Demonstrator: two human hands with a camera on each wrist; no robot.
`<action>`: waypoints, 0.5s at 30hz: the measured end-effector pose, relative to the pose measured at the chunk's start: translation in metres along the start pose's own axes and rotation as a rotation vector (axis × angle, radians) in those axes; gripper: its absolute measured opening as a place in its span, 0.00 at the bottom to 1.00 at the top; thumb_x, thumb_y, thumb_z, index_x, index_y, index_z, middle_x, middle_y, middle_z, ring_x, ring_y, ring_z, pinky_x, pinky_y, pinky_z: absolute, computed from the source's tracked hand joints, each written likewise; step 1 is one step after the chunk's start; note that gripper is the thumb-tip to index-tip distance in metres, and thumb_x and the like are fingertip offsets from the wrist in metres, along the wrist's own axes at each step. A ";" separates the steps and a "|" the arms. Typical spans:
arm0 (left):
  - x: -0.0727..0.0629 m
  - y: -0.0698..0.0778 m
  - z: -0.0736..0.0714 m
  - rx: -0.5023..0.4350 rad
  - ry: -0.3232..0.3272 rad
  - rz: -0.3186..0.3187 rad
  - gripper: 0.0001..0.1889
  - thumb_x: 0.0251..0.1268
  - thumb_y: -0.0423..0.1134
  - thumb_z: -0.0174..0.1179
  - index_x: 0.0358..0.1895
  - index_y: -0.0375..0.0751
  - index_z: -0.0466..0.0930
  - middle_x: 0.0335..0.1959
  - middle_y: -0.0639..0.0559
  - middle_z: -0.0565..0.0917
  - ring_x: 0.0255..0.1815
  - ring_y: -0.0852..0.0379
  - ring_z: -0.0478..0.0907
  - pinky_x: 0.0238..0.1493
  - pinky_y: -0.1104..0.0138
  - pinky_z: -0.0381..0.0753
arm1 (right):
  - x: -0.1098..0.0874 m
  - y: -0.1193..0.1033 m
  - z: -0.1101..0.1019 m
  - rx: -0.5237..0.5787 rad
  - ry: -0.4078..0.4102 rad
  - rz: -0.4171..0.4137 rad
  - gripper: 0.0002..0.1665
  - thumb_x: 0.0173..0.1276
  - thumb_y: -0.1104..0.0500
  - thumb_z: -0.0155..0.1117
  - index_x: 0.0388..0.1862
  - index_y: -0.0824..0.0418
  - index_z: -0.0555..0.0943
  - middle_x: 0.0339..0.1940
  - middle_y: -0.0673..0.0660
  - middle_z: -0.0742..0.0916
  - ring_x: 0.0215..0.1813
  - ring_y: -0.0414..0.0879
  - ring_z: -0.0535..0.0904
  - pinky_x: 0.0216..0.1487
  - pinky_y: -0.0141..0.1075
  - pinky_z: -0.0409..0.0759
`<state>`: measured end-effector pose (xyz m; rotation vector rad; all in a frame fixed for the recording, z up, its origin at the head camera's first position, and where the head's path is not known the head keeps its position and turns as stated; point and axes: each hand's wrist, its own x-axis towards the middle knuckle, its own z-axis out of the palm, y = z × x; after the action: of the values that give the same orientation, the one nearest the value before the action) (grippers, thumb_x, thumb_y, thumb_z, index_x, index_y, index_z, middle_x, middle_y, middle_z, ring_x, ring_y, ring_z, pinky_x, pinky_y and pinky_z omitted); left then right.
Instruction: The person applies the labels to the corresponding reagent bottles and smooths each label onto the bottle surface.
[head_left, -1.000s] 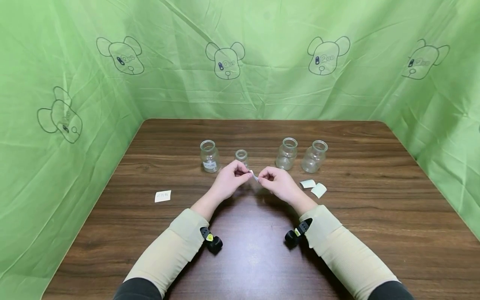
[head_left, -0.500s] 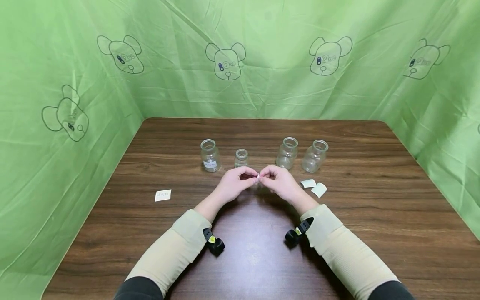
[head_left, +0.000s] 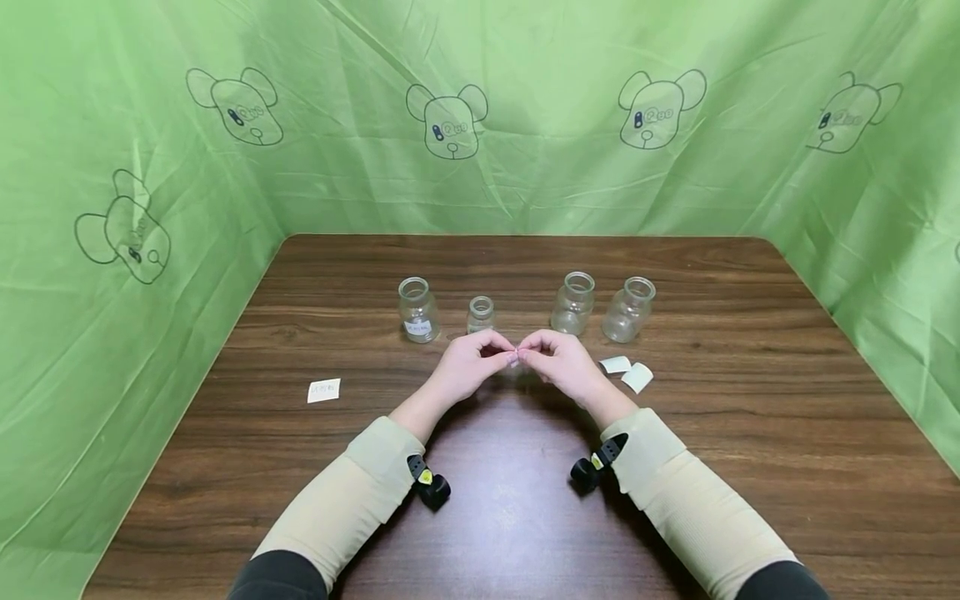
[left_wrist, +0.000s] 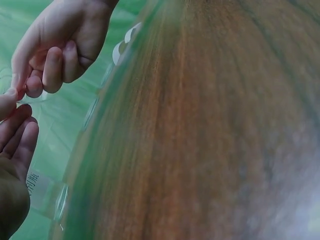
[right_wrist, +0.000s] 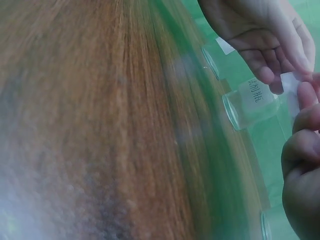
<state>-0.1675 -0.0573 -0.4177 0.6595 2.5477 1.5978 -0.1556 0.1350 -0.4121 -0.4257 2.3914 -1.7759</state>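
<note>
Fingertips almost meeting, my left hand [head_left: 471, 367] and right hand [head_left: 558, 367] pinch a small white paper label [right_wrist: 288, 94] between thumbs and index fingers. Most of the label is hidden by the fingers. Just behind the hands stands a small glass jar [head_left: 481, 312], its lower part covered in the head view; the right wrist view shows a handwritten label [right_wrist: 255, 93] on it. A larger glass jar [head_left: 417, 302] with a written label is to the left. Two unlabelled glass jars [head_left: 573, 302] [head_left: 628, 310] stand behind the right hand.
On the wooden table [head_left: 300, 483], a white slip [head_left: 324, 390] with writing lies at the left. Two curled pale paper pieces [head_left: 616, 364] [head_left: 637, 377] lie right of the right hand. Green cloth [head_left: 525, 192] hangs around the back and sides.
The left hand has moved slightly right and down, bringing its fingertips up to the right hand's. The label that showed stretched between them is now mostly covered. The jars stand unmoved.
</note>
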 end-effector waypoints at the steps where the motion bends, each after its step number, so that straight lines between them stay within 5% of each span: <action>1: 0.000 0.000 0.000 0.005 0.003 0.002 0.05 0.60 0.44 0.63 0.36 0.48 0.83 0.31 0.60 0.83 0.35 0.62 0.77 0.38 0.67 0.77 | 0.000 0.000 0.000 0.009 0.000 0.001 0.07 0.65 0.62 0.61 0.37 0.67 0.80 0.16 0.52 0.75 0.17 0.41 0.66 0.18 0.31 0.65; 15: -0.001 0.006 0.004 0.071 0.024 0.080 0.06 0.59 0.43 0.64 0.34 0.46 0.84 0.30 0.59 0.83 0.32 0.65 0.76 0.35 0.69 0.76 | -0.002 -0.007 0.002 -0.100 0.019 -0.034 0.03 0.63 0.66 0.58 0.33 0.67 0.77 0.20 0.51 0.76 0.19 0.41 0.67 0.20 0.31 0.66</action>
<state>-0.1635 -0.0526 -0.4146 0.7629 2.6382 1.5540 -0.1519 0.1316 -0.4063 -0.4663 2.5088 -1.6863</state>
